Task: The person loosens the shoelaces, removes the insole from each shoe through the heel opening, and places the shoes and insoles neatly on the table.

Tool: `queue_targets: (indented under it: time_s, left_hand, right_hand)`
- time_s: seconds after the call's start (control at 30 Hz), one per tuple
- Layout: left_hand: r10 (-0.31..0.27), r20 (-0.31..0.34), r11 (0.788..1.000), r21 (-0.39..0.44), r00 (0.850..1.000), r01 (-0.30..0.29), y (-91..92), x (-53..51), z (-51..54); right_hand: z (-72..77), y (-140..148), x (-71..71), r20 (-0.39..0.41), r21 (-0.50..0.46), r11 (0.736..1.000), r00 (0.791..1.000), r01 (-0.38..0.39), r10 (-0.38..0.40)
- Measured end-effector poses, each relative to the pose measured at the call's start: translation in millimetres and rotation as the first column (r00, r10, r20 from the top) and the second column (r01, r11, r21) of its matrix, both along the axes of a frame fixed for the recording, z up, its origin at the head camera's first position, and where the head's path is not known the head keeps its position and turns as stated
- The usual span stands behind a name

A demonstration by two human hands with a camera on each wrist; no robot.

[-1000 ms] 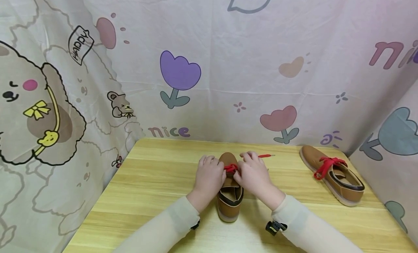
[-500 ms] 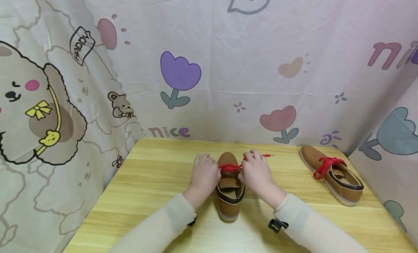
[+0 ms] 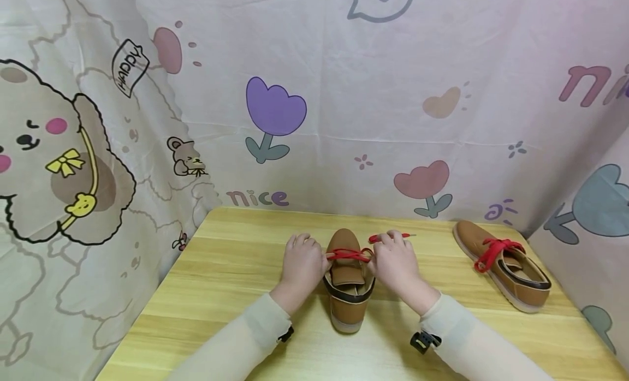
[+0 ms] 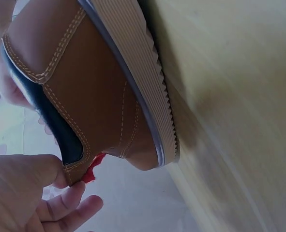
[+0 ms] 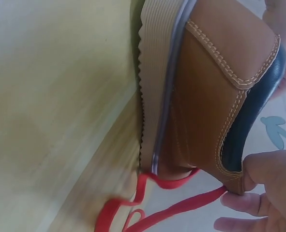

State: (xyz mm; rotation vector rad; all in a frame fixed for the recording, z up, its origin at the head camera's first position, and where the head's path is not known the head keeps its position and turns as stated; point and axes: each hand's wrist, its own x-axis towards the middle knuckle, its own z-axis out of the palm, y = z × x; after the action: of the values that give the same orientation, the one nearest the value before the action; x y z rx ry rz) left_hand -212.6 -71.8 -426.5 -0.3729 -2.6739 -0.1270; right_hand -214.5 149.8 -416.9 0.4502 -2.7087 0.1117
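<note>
A brown shoe (image 3: 348, 310) stands upright at the middle of the table, toe away from the person, with a red lace (image 3: 348, 254) crossing its front. The left hand (image 3: 303, 266) pinches the left lace flap; in the left wrist view, thumb and finger of that hand (image 4: 41, 193) hold the flap's corner (image 4: 74, 175). On the other side the right hand (image 3: 397, 266) pinches the right flap, also seen in the right wrist view between the thumb and finger of the hand (image 5: 266, 188). A loose lace (image 5: 181, 207) trails from that side onto the table.
A second brown shoe (image 3: 521, 283), its red lace (image 3: 493, 252) tied in a bow, lies at the right of the wooden table (image 3: 221, 272). Behind and beside the table hangs a printed curtain (image 3: 334, 97).
The hands have moved apart, left and right, and the shoe's opening has spread wider. The red lace across the front shows more.
</note>
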Motion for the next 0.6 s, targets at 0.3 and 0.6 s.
queue_targets:
  time_s: [0.3, 0.6]
  left_hand:
    - [-0.088, -0.038, 0.993, 0.076, 0.995, 0.091, 6.0, 0.5, 0.3]
    - [-0.137, -0.072, 0.985, 0.100, 0.988, 0.144, 8.5, 2.0, -4.5]
  right_hand:
    - [0.7, -2.9, 2.7, -0.042, -0.064, 0.996, 0.997, -0.062, 0.059]
    - [-0.1, -7.6, 5.7, -0.072, -0.064, 0.992, 0.992, -0.105, 0.101]
